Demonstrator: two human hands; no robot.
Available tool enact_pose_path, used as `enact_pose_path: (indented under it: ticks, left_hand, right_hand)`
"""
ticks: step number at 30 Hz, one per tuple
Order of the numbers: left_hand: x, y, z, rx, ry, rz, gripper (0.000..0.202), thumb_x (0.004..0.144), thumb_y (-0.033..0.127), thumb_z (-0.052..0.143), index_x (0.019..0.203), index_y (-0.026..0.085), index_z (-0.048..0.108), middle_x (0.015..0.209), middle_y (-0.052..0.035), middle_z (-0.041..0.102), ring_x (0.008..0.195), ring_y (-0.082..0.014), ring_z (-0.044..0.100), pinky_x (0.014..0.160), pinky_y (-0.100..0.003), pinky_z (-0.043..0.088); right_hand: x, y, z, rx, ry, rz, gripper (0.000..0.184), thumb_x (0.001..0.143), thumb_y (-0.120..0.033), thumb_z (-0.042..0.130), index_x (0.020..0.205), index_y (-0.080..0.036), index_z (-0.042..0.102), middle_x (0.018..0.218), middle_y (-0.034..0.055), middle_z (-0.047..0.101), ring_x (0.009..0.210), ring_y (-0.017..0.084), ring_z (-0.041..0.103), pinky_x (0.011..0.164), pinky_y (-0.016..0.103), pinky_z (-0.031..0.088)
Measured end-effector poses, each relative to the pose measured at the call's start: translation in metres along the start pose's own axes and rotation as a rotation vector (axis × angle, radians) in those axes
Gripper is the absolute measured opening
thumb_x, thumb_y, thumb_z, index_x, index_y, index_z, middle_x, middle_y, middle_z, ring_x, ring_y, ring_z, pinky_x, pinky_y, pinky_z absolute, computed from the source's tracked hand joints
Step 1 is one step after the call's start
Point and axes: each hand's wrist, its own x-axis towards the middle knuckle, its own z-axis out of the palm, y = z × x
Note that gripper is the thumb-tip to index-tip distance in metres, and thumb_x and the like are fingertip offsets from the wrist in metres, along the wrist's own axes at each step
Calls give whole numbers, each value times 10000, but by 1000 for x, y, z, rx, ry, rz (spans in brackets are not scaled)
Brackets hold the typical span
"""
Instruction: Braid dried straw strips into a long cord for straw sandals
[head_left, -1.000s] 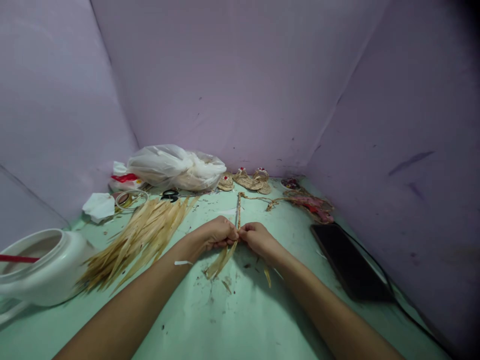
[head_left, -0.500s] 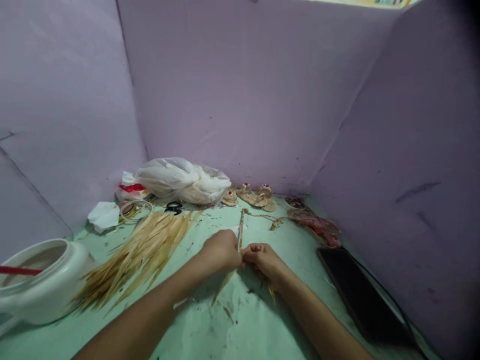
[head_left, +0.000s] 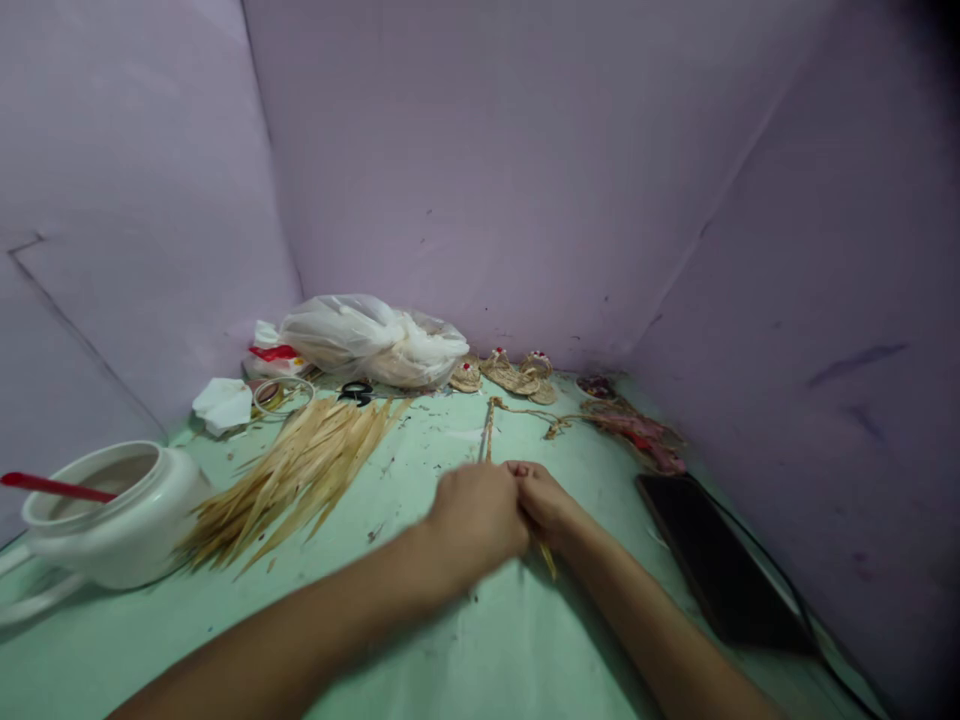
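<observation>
So the braided cord (head_left: 490, 435) is near the middle of the frame, running down the green surface (head_left: 420, 650) until the hands hide its lower end. Left hand (head_left: 480, 512) is blurry with its back to the camera, so can't tell what its fingers are doing. Right hand (head_left: 546, 497) is right up against it, fingers curled around a straw strip (head_left: 549, 562) that pokes out below. Straw pile (head_left: 300, 475) at center left, black scissors (head_left: 356, 392) just beyond, white pot (head_left: 112, 545) lower left, woven sandals (head_left: 510, 376) up behind the cord.
</observation>
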Motion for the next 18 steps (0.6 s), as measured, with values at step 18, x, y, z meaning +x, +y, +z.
enact_pose_path:
  ticks: [18]
  left_hand:
    - [46,-42,0,-372,-175,-200,72,531,102,514,478,126,473,345,63,314,326,-39,248,340,-191,154]
  right_hand:
    - [5,-2,-15,-607,-46,-245,66,603,-195,519,590,-140,552,516,-5,544,474,84,412,467,205,290]
